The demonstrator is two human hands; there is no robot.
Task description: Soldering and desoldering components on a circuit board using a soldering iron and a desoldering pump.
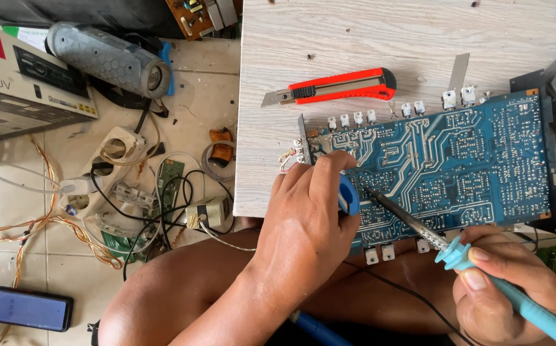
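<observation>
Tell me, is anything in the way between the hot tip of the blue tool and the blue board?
Nothing visible is. The right hand holds the soldering iron, and its tip already rests on the circuit board. The left hand with the blue spool sits just beside the tip, not across it.

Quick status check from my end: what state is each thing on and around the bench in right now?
Circuit board: solder side up, lying on the table.
Soldering iron: held in right hand, tip on the board.
Blue spool: gripped in left hand, at the board's edge.
Utility knife: blade extended, lying untouched.
Phone: on the floor, screen lit.
</observation>
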